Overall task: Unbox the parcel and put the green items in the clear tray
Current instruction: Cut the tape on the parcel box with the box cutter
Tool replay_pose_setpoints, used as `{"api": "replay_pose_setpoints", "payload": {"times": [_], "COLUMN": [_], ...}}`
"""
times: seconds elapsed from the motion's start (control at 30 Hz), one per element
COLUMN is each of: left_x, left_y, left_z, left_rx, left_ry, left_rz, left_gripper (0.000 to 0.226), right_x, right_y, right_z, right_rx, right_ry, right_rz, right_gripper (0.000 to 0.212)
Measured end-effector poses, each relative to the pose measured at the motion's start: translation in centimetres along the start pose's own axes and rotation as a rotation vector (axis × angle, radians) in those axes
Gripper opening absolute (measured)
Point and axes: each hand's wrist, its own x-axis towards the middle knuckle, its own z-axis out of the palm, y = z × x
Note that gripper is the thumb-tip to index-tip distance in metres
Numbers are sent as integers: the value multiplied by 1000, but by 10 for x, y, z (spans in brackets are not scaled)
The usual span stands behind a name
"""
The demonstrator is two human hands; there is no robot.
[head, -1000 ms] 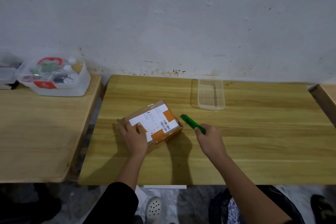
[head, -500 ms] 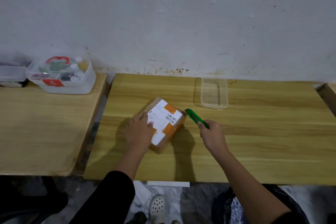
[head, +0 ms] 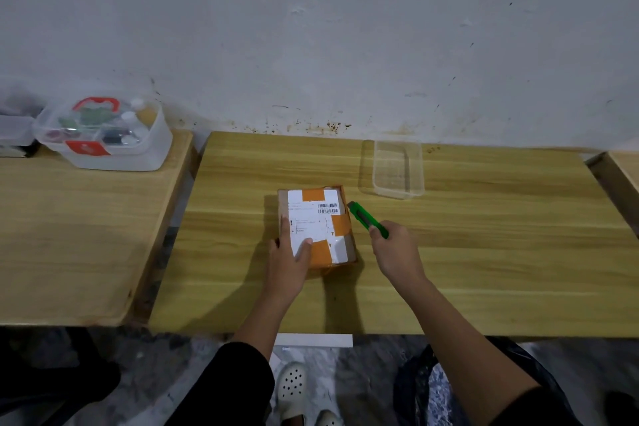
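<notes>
Now that parcel (head: 316, 225) sits turned square under our flat L hand (head: 288, 263), R hand (head: 397, 252) grips cutter (head: 364, 218) beside it, so cut's next.

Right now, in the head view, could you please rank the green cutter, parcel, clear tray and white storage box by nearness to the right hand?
1. Green cutter, gripped by the right hand.
2. Parcel, just left of it.
3. Clear tray, beyond, by the wall.
4. White storage box, far-left table.
</notes>
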Motion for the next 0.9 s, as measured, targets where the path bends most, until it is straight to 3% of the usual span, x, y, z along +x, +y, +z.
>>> {"api": "replay_pose_setpoints", "payload": {"times": [0.37,0.77,0.9], "left_x": [2,0,-1], "left_y": [-6,-6,-5], "left_z": [6,9,9], "left_rx": [-61,-48,-49], "left_ry": [21,51,54], "left_rz": [11,11,6], "left_gripper": [67,66,66], "right_x": [-5,-20,-20], "right_y": [-3,-15,-12], "right_z": [6,16,16], "right_rx": [-91,-358,-345], "right_ry": [1,12,-3], "right_rz": [1,-72,-131], "right_gripper": [25,28,41]}}
